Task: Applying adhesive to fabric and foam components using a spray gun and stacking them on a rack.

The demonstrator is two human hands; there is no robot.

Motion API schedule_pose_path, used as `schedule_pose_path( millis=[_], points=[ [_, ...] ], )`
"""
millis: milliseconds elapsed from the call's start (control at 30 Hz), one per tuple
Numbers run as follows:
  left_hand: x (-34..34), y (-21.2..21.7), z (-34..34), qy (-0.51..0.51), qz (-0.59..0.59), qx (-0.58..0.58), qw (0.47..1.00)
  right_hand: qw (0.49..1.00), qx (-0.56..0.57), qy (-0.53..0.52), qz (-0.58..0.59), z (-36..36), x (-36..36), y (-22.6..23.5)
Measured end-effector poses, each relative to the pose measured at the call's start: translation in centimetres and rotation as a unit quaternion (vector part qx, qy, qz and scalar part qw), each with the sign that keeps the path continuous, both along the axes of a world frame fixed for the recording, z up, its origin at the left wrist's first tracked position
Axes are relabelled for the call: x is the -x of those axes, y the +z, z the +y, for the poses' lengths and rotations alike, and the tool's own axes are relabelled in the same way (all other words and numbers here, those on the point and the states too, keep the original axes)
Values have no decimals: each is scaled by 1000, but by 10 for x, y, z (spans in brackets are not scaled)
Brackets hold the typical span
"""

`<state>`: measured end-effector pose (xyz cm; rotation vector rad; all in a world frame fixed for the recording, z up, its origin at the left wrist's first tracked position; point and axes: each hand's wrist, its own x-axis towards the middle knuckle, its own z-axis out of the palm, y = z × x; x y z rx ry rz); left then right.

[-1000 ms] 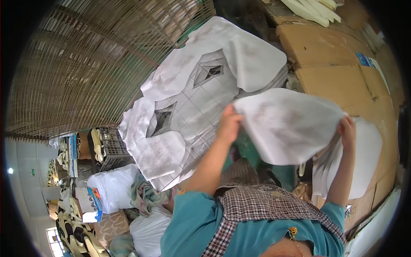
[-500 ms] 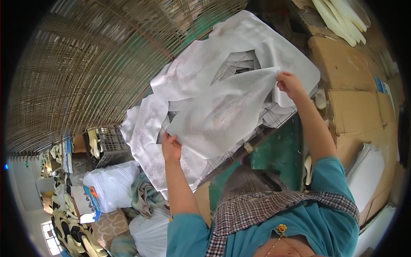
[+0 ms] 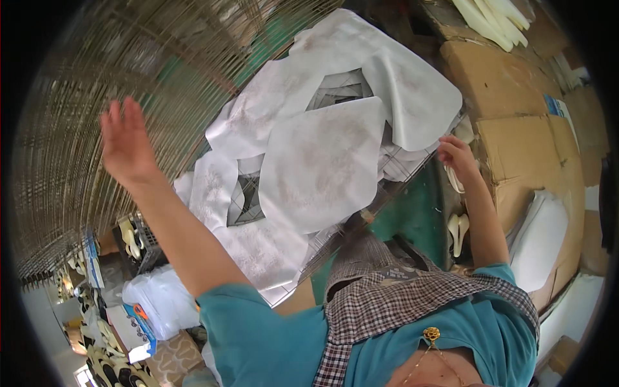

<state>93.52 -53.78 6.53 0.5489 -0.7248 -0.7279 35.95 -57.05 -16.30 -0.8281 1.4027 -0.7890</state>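
White sheet pieces with greyish-pink mottling lie spread on a wire rack. One large piece rests flat at the front middle, and a curled piece overlaps it at the right. My left hand is raised to the left, fingers stretched out with nothing in them, in front of tilted wire racks; whether it touches them I cannot tell. My right hand hovers just off the right edge of the sheets, fingers loosely bent and apart, holding nothing.
Cardboard boxes stand along the right, with a white padded piece leaning on them. Pale curved shapes lie at the top right. At lower left are a white plastic bag, a dark crate and a patterned box.
Both hands have let go of the large white piece, which now lies flat. My left hand has swung up and left to the wire racks; my right has drawn back from the sheets.
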Motion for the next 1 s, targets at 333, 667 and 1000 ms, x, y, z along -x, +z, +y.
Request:
schedule_pose_path(
  millis=[333,667,1000],
  points=[
    [54,37,-7,55,263,47,962,980,84,-173,-42,80,131,20],
    [221,-162,154,128,268,-138,945,947,118,-268,129,218,327,15],
    [500,-301,181,-290,-250,-548,744,628,-9,-294,720,513,499,-91]
  ],
)
